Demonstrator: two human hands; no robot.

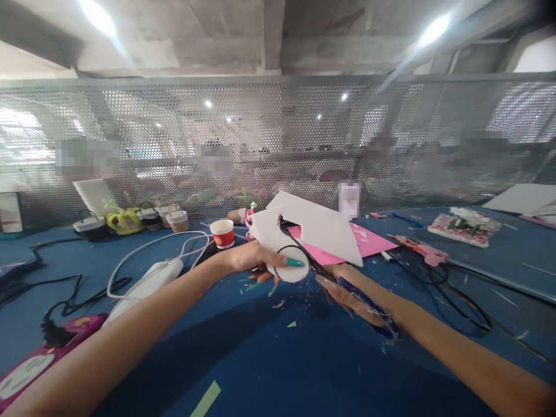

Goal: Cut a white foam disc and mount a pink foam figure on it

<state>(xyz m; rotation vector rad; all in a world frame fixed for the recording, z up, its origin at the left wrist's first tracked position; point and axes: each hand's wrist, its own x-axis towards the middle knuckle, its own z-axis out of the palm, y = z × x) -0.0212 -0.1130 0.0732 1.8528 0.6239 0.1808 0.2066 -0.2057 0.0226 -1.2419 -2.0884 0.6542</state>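
Observation:
My left hand pinches a white sheet of paper or thin foam, its thumb lying across a rounded end marked with a dark curved line. My right hand grips scissors with blue handles. Their dark blades lie against the white piece, just right of my left thumb. Behind them a larger white sheet with a notch in it rests over a pink sheet. Whether the two white parts are joined is hard to make out. Small scraps are scattered on the blue table below my hands.
Left of my hands are a red-and-white paper cup, a white power strip, a purple socket block and several small baskets. On the right lie a pink glue gun with its cable and a decorated piece. Perforated metal panels stand behind.

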